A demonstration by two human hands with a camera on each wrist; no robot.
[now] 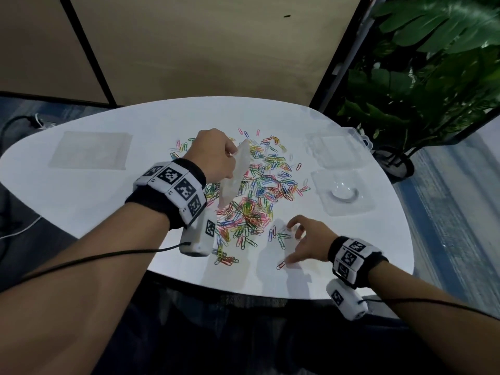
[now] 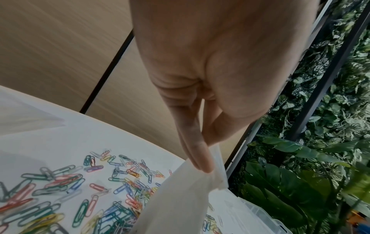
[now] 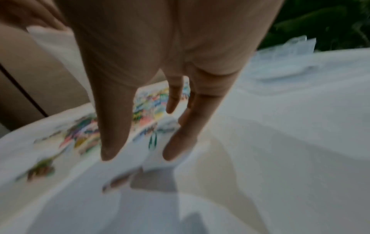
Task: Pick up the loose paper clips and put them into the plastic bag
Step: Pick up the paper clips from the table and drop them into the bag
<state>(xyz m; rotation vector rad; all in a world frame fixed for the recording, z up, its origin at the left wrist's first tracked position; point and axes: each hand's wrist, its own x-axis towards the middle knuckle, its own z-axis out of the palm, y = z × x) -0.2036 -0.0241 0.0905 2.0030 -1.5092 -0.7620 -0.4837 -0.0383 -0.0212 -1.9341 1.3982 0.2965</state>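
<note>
Several coloured paper clips [image 1: 259, 190] lie in a loose pile at the middle of the white table [image 1: 108, 201]. My left hand [image 1: 213, 155] hovers over the pile and pinches the top edge of a clear plastic bag [image 1: 238, 174], which hangs down to the clips. The left wrist view shows the thumb and fingers [image 2: 200, 152] pinching the bag [image 2: 180, 202] above the clips [image 2: 60, 197]. My right hand [image 1: 295, 244] is low over the near right fringe of the pile, fingers spread over a few stray clips [image 1: 281, 236]. In the blurred right wrist view the right hand [image 3: 138, 158] holds nothing.
Two clear plastic trays [image 1: 343, 193] [image 1: 335, 150] lie at the table's right side. A flat clear plastic sheet or bag [image 1: 92, 150] lies at the far left. A potted plant [image 1: 419, 90] stands past the right edge. The table's front edge runs just below my right wrist.
</note>
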